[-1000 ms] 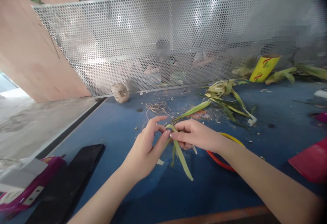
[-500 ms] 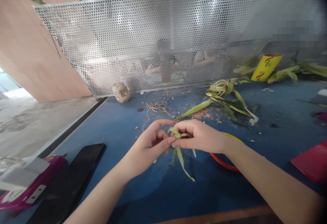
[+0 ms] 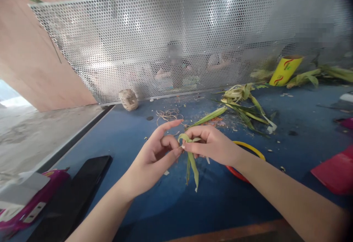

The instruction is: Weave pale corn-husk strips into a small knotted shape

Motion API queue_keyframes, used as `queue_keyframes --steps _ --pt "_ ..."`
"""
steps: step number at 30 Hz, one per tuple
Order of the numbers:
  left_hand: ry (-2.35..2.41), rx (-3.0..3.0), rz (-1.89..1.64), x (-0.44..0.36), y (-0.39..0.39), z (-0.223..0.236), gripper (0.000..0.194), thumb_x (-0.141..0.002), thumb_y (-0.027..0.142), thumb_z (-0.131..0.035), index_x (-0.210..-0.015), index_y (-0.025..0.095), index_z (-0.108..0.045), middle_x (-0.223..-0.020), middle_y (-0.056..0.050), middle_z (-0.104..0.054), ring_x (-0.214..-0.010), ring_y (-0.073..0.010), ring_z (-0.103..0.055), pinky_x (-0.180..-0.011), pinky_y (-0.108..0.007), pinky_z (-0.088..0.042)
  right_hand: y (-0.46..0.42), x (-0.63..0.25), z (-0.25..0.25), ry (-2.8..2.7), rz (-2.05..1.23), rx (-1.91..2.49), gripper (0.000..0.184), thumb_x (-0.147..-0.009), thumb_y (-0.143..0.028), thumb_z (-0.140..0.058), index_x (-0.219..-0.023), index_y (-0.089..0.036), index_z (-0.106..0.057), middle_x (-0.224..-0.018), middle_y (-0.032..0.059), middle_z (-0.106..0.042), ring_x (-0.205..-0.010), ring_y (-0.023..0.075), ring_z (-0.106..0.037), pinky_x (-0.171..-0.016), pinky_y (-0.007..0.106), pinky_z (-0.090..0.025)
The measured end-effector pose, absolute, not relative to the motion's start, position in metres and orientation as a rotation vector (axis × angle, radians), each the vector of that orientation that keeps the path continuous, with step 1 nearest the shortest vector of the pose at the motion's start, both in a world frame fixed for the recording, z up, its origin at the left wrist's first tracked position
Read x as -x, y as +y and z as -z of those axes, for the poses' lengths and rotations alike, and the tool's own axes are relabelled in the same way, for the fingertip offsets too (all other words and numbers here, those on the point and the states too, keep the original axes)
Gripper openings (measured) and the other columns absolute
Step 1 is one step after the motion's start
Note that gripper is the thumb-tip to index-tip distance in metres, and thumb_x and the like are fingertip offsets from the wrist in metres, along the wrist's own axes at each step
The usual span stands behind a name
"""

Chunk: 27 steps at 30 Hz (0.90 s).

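Observation:
Over the blue table, my right hand [image 3: 211, 142] pinches a knotted strip of green corn husk [image 3: 193, 166], with its ends hanging below the fingers. Close beside it, my left hand [image 3: 156, 157] is closed at thumb and fingertip on a thin pale strand by the knot, its index finger stretched out. Just beyond the hands lies a loose tangle of thin twine [image 3: 169, 116]. A long husk leaf [image 3: 208, 117] runs from behind my right hand to a bunch of husks [image 3: 238, 95].
A perforated metal screen [image 3: 154, 39] stands along the back. On the left are a black phone [image 3: 77, 194] and a purple power strip [image 3: 55, 183]. A yellow-and-red ring [image 3: 252, 148] lies under my right forearm; a yellow tube [image 3: 285, 71] and a red object [image 3: 335, 170] are at right.
My left hand has drawn slightly away from the husk knot, leftward, with the index finger straighter. The husk's hanging ends have swung more upright. The view has shifted a little.

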<state>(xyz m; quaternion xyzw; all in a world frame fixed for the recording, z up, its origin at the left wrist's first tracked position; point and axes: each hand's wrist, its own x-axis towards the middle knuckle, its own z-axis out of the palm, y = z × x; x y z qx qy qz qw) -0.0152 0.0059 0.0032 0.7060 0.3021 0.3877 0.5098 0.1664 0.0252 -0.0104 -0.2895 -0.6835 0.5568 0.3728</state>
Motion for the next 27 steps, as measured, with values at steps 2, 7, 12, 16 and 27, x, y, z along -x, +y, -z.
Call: queue_keyframes --steps 2,7,12,16,27 --pt "0.758 -1.708 -0.933 0.016 0.006 -0.006 0.046 -0.086 0.017 -0.050 -0.129 0.022 -0.034 -0.067 0.006 -0.047 -0.059 -0.0074 -0.041 -0.055 -0.019 -0.036 0.025 -0.167 0.009 -1.724 -1.438 0.733 0.012 -0.079 -0.024 -0.060 -0.071 -0.015 -0.057 -0.056 -0.0058 -0.048 -0.048 0.0047 -0.040 -0.044 0.017 -0.030" --pt "0.829 -1.693 -0.944 0.017 0.007 -0.009 0.041 -0.086 0.018 -0.050 -0.125 0.019 -0.036 -0.067 0.005 -0.051 -0.062 -0.0077 -0.047 -0.061 -0.019 -0.041 0.029 -0.169 0.010 -1.704 -1.526 0.756 0.015 -0.079 -0.028 -0.061 -0.073 -0.016 -0.058 -0.055 -0.0048 -0.052 -0.047 0.0052 -0.043 -0.044 0.017 -0.032" --pt "0.885 -1.615 -0.929 0.015 0.008 -0.005 0.042 -0.087 0.023 -0.048 -0.128 0.018 -0.036 -0.075 0.002 -0.059 -0.076 -0.0115 -0.056 -0.075 -0.025 -0.044 0.031 -0.173 0.012 -1.727 -1.596 0.635 0.034 -0.092 -0.042 -0.040 -0.078 -0.015 -0.056 -0.055 -0.0038 -0.046 -0.046 0.0061 -0.038 -0.044 0.020 -0.031" --pt "0.910 -1.495 -0.956 0.010 0.008 0.001 0.054 -0.088 0.029 -0.046 -0.137 0.018 -0.027 -0.100 -0.005 -0.064 -0.091 -0.0154 -0.058 -0.083 -0.029 -0.044 0.028 -0.171 0.012 -1.718 -1.617 0.722 0.028 -0.092 -0.032 -0.037 -0.073 -0.016 -0.051 -0.054 -0.0049 -0.041 -0.047 0.0068 -0.034 -0.045 0.021 -0.029" --pt "1.074 -1.746 -1.217 0.005 0.007 0.012 0.062 -0.073 0.022 -0.066 -0.129 0.019 -0.039 -0.076 0.000 -0.065 -0.072 -0.0141 -0.060 -0.071 -0.028 -0.049 0.025 -0.166 0.014 -1.757 -1.121 0.821 0.024 -0.083 -0.017 -0.054 -0.102 -0.023 -0.040 -0.069 -0.0050 -0.056 -0.065 0.0110 -0.053 -0.060 0.025 -0.040"
